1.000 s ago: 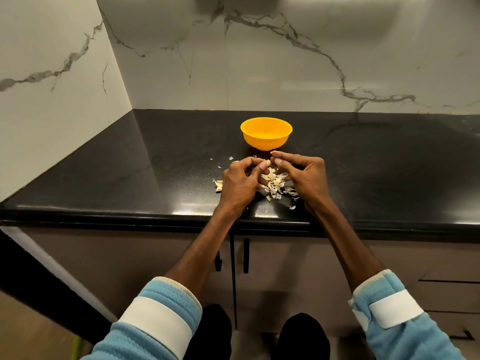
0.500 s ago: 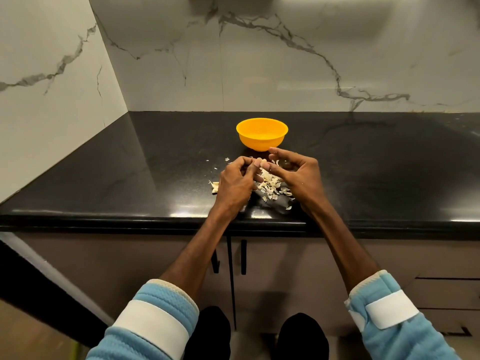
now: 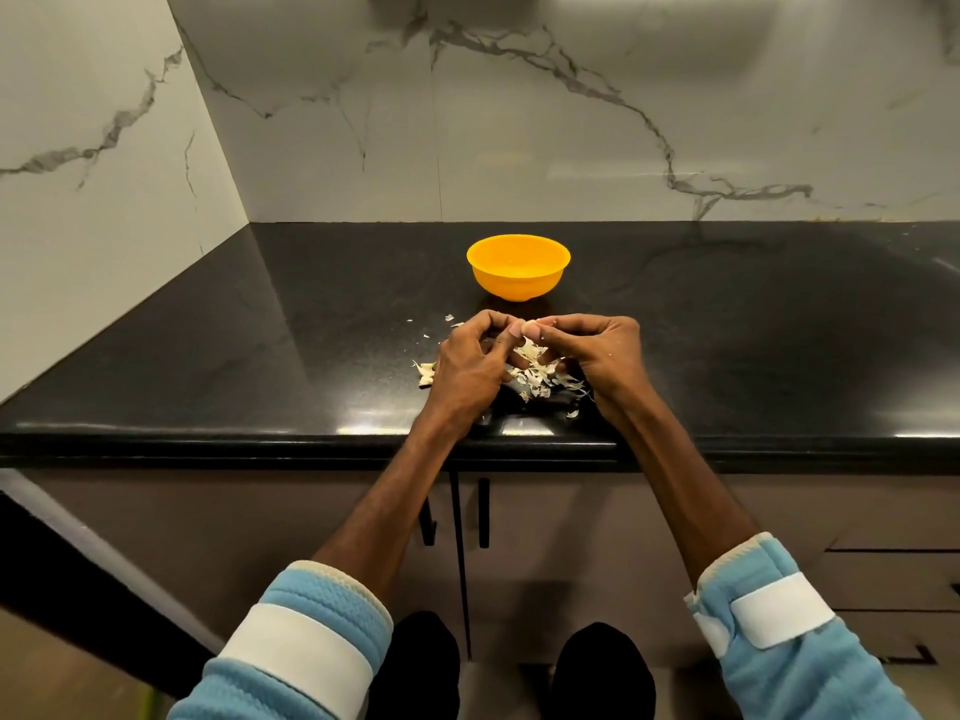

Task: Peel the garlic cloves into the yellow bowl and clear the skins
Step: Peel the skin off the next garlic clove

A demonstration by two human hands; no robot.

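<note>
Both hands meet over a pile of pale garlic skins [image 3: 535, 374] on the black counter [image 3: 311, 356]. My left hand [image 3: 470, 363] and my right hand [image 3: 602, 356] pinch one small whitish garlic clove [image 3: 531, 326] between their fingertips, just above the pile. The yellow bowl [image 3: 518, 266] stands upright a little beyond the hands; its inside is only partly visible. A few unpeeled bits [image 3: 426, 374] lie just left of my left hand.
Small skin flakes [image 3: 449, 319] are scattered left of the hands. White marble walls [image 3: 519, 122] close off the back and the left side. The counter's front edge [image 3: 260, 441] runs just under my wrists, with cabinet doors and dark handles [image 3: 483, 511] below.
Both hands have stayed over the pile, with the fingertips drawn closer together on the clove. The right hand's fingers have curled in more.
</note>
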